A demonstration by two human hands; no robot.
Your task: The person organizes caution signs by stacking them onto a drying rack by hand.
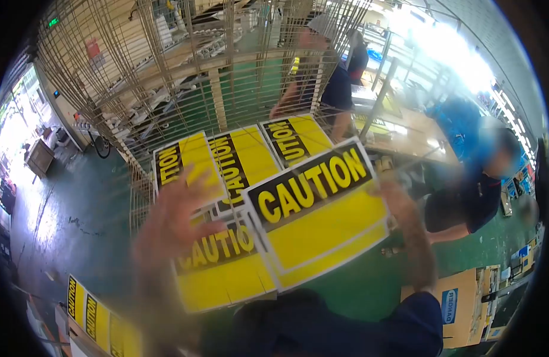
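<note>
My right hand [398,201] grips the right edge of a yellow caution sign [325,229] with a black band and yellow lettering, held tilted over the rack. My left hand [176,217] is smeared by motion, but its fingers look spread, with no sign visibly held in it. It hovers in front of another caution sign [227,276], partly covered by the held one. Behind lie more caution signs, a left one [200,157], a middle one [253,154] and a right one [307,131], turned sideways on the wire rack.
A tall wire rack [218,98] stands ahead. Beyond it is one person [337,83], and another person [471,196] is at the right near a table [414,131]. More caution signs [102,324] sit at lower left. A cardboard box [429,297] stands at lower right.
</note>
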